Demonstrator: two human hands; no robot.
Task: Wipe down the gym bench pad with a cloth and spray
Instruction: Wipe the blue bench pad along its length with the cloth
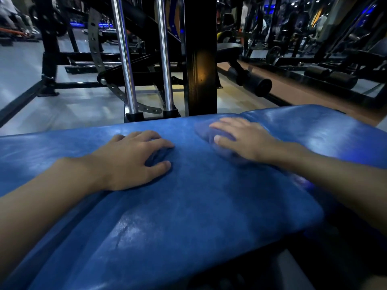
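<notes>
A: Which step is this, would you say?

B: The wiping itself, I judge. The right hand (244, 139) lies flat, fingers spread, on a blue cloth (211, 136) and presses it onto the blue bench pad (188, 206), on the far half of the pad near its back edge. The cloth is blurred and nearly the pad's own colour, so its outline is hard to trace.

A: And the other hand?

B: The left hand (134, 158) rests on the pad near the middle, well apart from the right one. Its fingers are curled, tips and thumb digging in so the upholstery wrinkles beneath them. It holds nothing I can make out; it looks like bracing.

A: Any sign of the spray?

B: No bottle is in view. The pad has pale, dull smears in the near part and a brighter sheen to the right, but I cannot tell whether that is wetness or only light.

A: What lies behind the pad?

B: Two chrome guide rods (125, 59) and a black upright post (200, 59) of a machine stand just past the far edge, with grey floor (62, 101) around them.

A: What does the next move call for?

B: Probably keeping the palm flat and the pressure even while drawing the cloth across the pad toward the near, smeared area. The left hand sits in that path, so it would need to lift or shift. The cloth may bunch under the fingers if pushed too hard.
</notes>
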